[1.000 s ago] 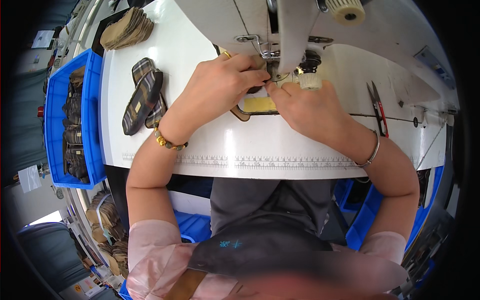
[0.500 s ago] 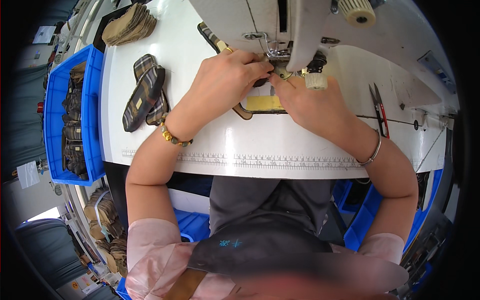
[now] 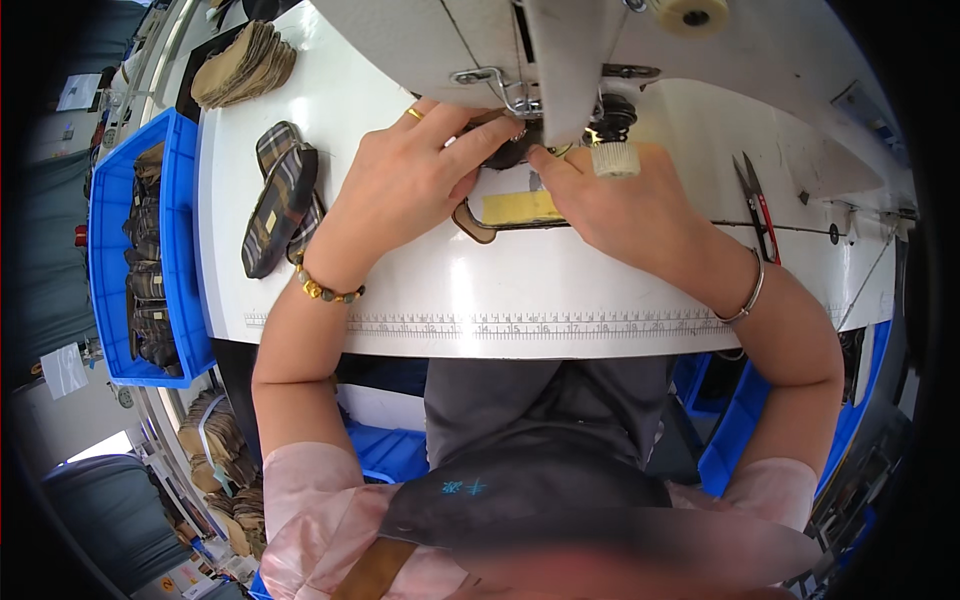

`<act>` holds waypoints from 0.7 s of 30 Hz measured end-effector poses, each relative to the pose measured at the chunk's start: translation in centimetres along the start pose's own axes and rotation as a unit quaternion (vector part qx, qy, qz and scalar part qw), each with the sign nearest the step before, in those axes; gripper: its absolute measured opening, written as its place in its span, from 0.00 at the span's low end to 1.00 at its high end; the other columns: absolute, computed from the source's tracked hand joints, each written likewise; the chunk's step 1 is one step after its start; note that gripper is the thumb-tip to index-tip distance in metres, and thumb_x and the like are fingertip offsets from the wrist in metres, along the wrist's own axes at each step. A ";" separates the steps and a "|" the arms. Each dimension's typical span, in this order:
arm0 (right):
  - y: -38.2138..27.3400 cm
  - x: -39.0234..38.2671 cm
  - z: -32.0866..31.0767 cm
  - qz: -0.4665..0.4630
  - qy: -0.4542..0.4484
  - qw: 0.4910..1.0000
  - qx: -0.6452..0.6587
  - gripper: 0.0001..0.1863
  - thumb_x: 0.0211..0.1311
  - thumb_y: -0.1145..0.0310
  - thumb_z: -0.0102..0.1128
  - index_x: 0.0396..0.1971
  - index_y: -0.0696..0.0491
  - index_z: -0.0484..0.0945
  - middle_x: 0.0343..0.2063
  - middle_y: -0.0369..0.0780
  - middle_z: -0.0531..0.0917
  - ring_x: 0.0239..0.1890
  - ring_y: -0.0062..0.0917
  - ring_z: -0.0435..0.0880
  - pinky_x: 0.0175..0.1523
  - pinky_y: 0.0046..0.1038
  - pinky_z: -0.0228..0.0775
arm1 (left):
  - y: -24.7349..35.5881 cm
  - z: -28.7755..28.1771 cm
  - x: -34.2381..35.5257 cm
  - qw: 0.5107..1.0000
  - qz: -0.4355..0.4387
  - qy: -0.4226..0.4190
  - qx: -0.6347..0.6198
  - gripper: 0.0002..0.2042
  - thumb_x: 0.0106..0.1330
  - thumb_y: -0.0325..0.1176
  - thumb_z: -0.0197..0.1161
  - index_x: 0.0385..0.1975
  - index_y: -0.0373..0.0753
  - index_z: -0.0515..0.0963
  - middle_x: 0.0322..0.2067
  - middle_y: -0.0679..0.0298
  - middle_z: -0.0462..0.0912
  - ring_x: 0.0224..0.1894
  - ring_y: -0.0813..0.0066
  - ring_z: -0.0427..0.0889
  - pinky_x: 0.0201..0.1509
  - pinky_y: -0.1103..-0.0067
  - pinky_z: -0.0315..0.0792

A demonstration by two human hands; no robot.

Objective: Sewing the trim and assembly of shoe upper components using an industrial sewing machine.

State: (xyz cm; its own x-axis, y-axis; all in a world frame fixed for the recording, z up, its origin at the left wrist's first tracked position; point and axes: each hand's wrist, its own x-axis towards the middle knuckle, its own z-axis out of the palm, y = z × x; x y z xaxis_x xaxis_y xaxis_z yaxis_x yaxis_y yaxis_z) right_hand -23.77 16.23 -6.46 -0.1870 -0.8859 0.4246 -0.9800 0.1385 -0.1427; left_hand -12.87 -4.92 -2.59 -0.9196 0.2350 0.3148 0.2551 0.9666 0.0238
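Observation:
A dark slipper piece (image 3: 512, 152) lies under the presser foot of the white sewing machine (image 3: 480, 45). My left hand (image 3: 415, 170) is closed on its left side, the forefinger reaching toward the foot. On its right edge, close to the needle, my right hand (image 3: 625, 200) pinches with thumb and forefinger, partly behind the machine's cream knob (image 3: 616, 160). A tan, dark-edged curved piece (image 3: 474, 226) shows below, beside a yellow strip (image 3: 520, 208). The stitching point is mostly hidden by the fingers and the foot.
Two plaid slippers (image 3: 282, 195) overlap at left. Beyond them sits a stack of tan sole pieces (image 3: 245, 65). A blue crate (image 3: 183, 250) of plaid slippers stands beside the table. Red-handled scissors (image 3: 757, 208) lie at right. A printed ruler (image 3: 480, 327) runs along the near edge.
My left hand has shifted left and its fingers have spread a little, exposing more of the dark piece. The plaid part formerly seen beyond that hand is now out of sight. The right hand stays nearly put.

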 end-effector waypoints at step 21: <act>-0.1 0.0 -0.2 0.002 -0.001 1.000 -0.014 0.05 0.57 0.69 0.61 0.28 0.50 0.84 0.18 0.37 0.80 0.20 0.29 0.83 0.23 0.31 0.72 | -0.6 1.1 0.5 0.996 -0.017 0.011 -0.090 0.22 0.49 0.29 0.68 0.48 0.48 0.83 0.34 0.62 0.83 0.26 0.67 0.81 0.31 0.75 0.74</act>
State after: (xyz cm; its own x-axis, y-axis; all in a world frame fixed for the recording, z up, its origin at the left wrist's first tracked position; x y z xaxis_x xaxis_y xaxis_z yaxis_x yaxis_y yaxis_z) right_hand -23.63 16.35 -6.26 -0.1903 -0.8866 0.4215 -0.9809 0.1542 -0.1186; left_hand -13.83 -5.29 -3.44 -0.9223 0.1971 0.3323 0.2746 0.9394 0.2050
